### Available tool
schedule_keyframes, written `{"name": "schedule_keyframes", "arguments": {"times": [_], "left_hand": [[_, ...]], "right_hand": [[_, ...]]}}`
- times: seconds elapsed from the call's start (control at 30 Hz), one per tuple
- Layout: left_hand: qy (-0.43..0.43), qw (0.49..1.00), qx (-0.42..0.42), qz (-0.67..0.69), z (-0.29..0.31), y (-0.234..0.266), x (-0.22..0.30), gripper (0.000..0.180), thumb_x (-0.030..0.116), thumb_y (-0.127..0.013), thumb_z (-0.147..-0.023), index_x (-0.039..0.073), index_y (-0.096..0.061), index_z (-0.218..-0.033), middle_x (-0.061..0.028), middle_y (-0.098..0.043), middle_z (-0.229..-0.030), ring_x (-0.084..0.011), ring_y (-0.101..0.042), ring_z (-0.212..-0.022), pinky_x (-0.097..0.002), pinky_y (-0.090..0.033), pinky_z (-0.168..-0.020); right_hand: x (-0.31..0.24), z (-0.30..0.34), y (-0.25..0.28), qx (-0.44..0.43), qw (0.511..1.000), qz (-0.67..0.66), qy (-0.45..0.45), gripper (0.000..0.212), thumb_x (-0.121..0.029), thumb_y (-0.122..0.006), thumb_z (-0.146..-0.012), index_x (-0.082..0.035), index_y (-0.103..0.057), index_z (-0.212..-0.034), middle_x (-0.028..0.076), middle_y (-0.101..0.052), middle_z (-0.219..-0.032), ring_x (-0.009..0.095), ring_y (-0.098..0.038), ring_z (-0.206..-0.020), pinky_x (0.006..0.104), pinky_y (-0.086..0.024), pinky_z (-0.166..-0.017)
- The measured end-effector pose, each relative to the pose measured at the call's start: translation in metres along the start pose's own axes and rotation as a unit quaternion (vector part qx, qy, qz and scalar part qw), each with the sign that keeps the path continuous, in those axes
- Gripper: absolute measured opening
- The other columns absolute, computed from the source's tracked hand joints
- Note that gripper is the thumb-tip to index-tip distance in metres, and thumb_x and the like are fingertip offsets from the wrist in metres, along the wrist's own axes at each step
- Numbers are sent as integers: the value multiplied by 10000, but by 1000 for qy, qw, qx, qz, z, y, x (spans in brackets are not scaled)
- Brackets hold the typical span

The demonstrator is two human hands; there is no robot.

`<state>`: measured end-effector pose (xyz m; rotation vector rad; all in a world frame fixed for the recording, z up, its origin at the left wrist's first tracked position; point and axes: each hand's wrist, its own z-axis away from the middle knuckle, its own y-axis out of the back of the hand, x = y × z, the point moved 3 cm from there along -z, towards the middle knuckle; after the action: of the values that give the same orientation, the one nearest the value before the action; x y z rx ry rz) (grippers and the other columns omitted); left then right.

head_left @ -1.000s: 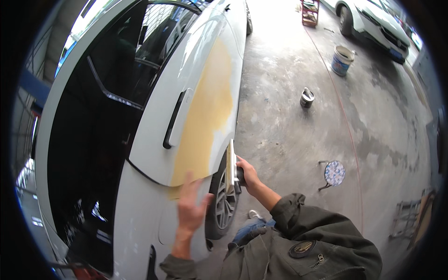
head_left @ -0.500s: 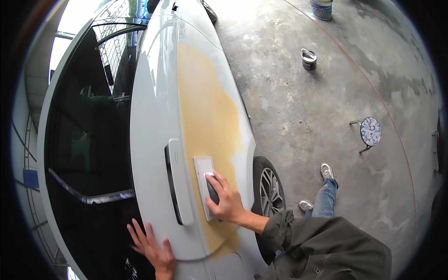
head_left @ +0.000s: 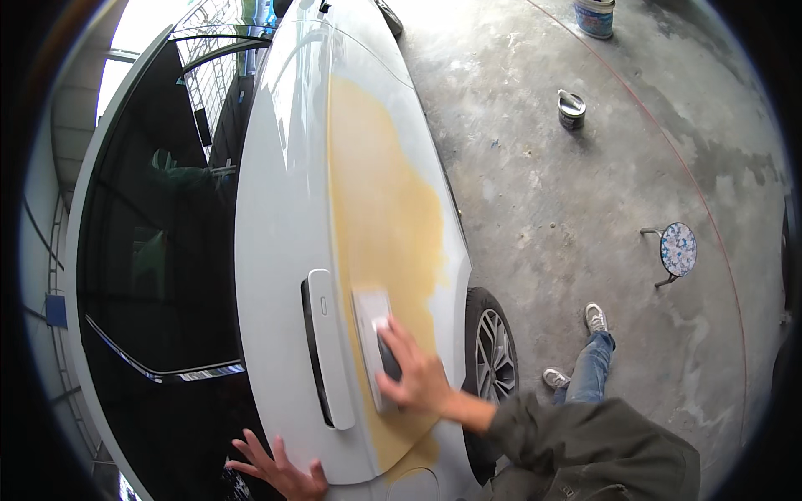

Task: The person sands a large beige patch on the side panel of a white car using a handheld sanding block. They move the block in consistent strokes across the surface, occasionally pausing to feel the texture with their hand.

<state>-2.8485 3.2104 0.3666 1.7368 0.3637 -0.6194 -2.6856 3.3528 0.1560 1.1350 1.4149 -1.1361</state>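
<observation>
My right hand (head_left: 420,377) grips a long, pale sanding block (head_left: 370,311) by its dark knob. The block lies flat on a yellow filler patch (head_left: 384,200) that runs along the side of a white car (head_left: 280,242). Just left of the block is the car's door handle (head_left: 328,355). My left hand (head_left: 284,474) has its fingers spread and holds nothing; it rests at the car's side by the lower edge of the dark window (head_left: 159,267). The block's face against the filler is hidden, and the right hand is slightly blurred.
Right of the car are its rear wheel (head_left: 493,351) and my shoes on the concrete floor (head_left: 518,209). Farther right stand a small round stool (head_left: 677,249), an open can (head_left: 571,113) and a bucket (head_left: 595,20). A thin red line (head_left: 668,138) crosses the floor.
The sanding block and my right hand sit slightly lower and farther right in the picture, but the whole view has shifted similarly. My left hand is lower, its fingers still spread.
</observation>
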Motion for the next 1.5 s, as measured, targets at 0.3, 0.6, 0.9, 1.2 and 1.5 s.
{"name": "schedule_keyframes", "arguments": {"times": [0.3,0.6,0.9,1.2,1.5], "left_hand": [[-68,972,-124,187,-41,7,12,632,523,-405,-1035,-31,-676,-1172,-313,-485,-1492,-535,-338,-1462,-631,-224,-1213],[-60,970,-164,167,-29,11,0,643,563,-440,-1011,-15,-634,-1217,-309,-483,-1494,-560,-314,-1462,-700,-180,-1195],[-95,968,-142,185,-39,2,8,534,368,-623,-940,53,-619,-1372,-250,-456,-1546,-501,-319,-1483,-652,-207,-1215],[-86,971,-138,175,-27,3,4,527,394,-605,-958,64,-625,-1369,-264,-479,-1519,-518,-333,-1467,-673,-208,-1205],[-72,970,-160,171,-25,2,2,517,388,-603,-958,38,-645,-1336,-275,-486,-1510,-513,-336,-1469,-660,-198,-1212]], "right_hand": [[50,-205,30,71,997,30,16,552,-317,-619,-862,-147,-600,-1387,222,-522,-1484,426,-648,-1141,483,-541,-960],[5,-11,4,27,997,25,71,599,-233,-680,-790,-150,-620,-1381,220,-471,-1538,437,-628,-1215,474,-582,-912],[43,-237,29,99,995,-3,25,571,-281,-609,-838,-52,-595,-1361,261,-514,-1472,438,-610,-1202,466,-509,-1014],[22,-100,8,66,989,33,129,610,-196,-652,-791,-129,-600,-1395,216,-473,-1538,431,-641,-1187,501,-571,-912],[29,-143,-2,61,996,16,60,613,-255,-645,-821,-74,-577,-1403,248,-468,-1521,441,-626,-1189,505,-558,-920]]}}
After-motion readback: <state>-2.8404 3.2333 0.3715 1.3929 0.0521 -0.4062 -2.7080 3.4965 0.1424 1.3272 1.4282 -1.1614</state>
